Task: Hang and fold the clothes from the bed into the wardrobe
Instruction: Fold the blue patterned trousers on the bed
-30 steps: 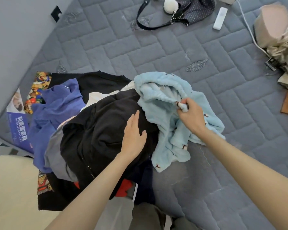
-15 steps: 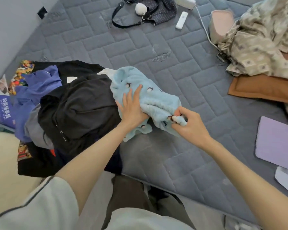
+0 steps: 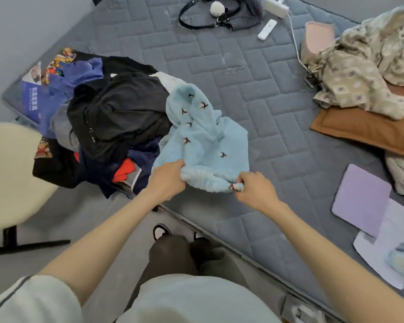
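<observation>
Head view: hands [image 3: 167,178] on blue fleece [image 3: 208,138]

Handbag [image 3: 247,15]: far edge of bed [image 3: 278,127]
Remote [image 3: 267,29]: just beside handbag
Purple pad [image 3: 359,201]: near right corner, overlapping papers [image 3: 383,252]
Chair [image 3: 12,173]: floor, left

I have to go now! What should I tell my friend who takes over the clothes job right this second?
The left hand grips the near edge of the light blue fleece top.
The right hand pinches the same edge, further right.
The top lies on the bed, its far part against the pile of clothes at the bed's corner.
Done: nothing looks folded or hung yet, and the wardrobe is not in view.
Left: fold or hang the blue top, then go through the pile piece by piece.
</observation>
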